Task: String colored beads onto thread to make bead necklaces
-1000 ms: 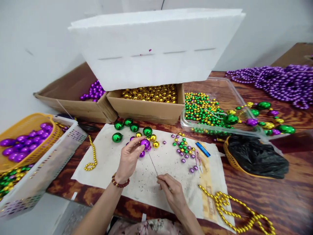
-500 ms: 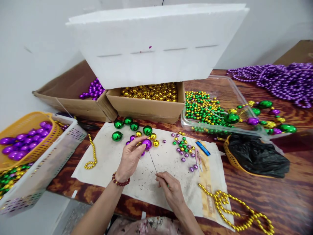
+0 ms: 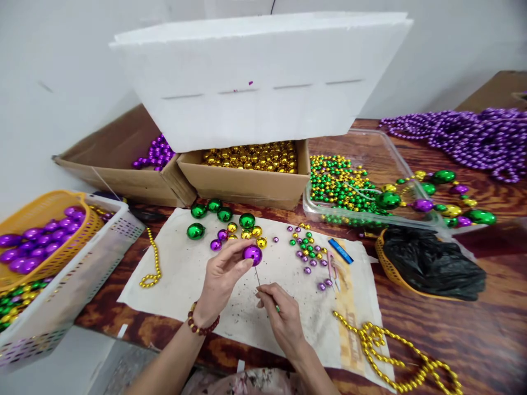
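Note:
Between the thumb and fingers of my left hand (image 3: pixel 222 277) is a shiny purple ball (image 3: pixel 252 255). My right hand (image 3: pixel 280 312) is closed around a thin dark needle-like rod (image 3: pixel 257 277); a bit of green shows between the fingers. The rod's far end meets the underside of the ball, and whether it is inside a hole cannot be made out. Just beyond lie green balls (image 3: pixel 196 231), smaller gold balls (image 3: pixel 256 231) and purple balls (image 3: pixel 216 244) on a white cloth (image 3: pixel 181 296). Small purple, green and gold beads (image 3: pixel 307 247) are scattered to the right.
Pink-handled scissors (image 3: pixel 332 269) and a blue strip (image 3: pixel 341 250) lie right of the beads. Gold bead strings (image 3: pixel 387 351) rest at the cloth's right edge. Behind stand a cardboard box of gold balls (image 3: pixel 242 184) and a clear tray (image 3: pixel 395 142). A white basket (image 3: pixel 69 307) is left.
My left hand has brought the purple ball slightly down and toward my right hand. Less of the rod shows between ball and fingers now.

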A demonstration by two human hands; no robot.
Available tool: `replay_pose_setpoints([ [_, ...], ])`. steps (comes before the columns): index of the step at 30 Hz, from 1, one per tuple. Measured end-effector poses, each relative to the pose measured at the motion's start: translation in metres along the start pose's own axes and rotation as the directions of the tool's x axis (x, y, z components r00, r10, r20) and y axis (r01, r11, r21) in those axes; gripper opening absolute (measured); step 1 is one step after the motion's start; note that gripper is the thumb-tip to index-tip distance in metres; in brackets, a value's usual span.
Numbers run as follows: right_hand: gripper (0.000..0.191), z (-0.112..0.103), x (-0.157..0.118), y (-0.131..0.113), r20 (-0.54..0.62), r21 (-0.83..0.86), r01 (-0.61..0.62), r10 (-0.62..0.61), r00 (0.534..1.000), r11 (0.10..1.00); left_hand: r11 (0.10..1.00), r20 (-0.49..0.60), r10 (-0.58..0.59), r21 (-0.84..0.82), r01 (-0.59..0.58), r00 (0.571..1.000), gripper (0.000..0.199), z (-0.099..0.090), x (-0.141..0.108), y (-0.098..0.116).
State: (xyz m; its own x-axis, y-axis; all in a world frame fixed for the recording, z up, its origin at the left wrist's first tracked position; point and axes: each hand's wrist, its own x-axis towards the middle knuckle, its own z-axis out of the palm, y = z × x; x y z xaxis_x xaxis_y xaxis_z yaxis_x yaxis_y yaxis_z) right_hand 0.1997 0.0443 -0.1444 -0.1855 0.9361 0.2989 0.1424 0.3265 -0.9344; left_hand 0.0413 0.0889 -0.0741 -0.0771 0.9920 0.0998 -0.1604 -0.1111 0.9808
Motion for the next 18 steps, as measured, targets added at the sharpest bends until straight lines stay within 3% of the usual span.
replay_pose_setpoints([
  [8,0.016,0.001,0.0,0.0,-0.002,0.002,0.008,-0.008,1.0,1.0,1.0,-0.023,0.023,0.012,-0.023,0.999,0.03,0.0,0.0,0.002],
  [18,0.017,0.005,0.0,0.001,0.006,-0.001,0.019,-0.019,1.0,1.0,0.995,-0.16,-0.036,-0.098,0.02,0.986,0.03,0.001,0.007,0.011],
])
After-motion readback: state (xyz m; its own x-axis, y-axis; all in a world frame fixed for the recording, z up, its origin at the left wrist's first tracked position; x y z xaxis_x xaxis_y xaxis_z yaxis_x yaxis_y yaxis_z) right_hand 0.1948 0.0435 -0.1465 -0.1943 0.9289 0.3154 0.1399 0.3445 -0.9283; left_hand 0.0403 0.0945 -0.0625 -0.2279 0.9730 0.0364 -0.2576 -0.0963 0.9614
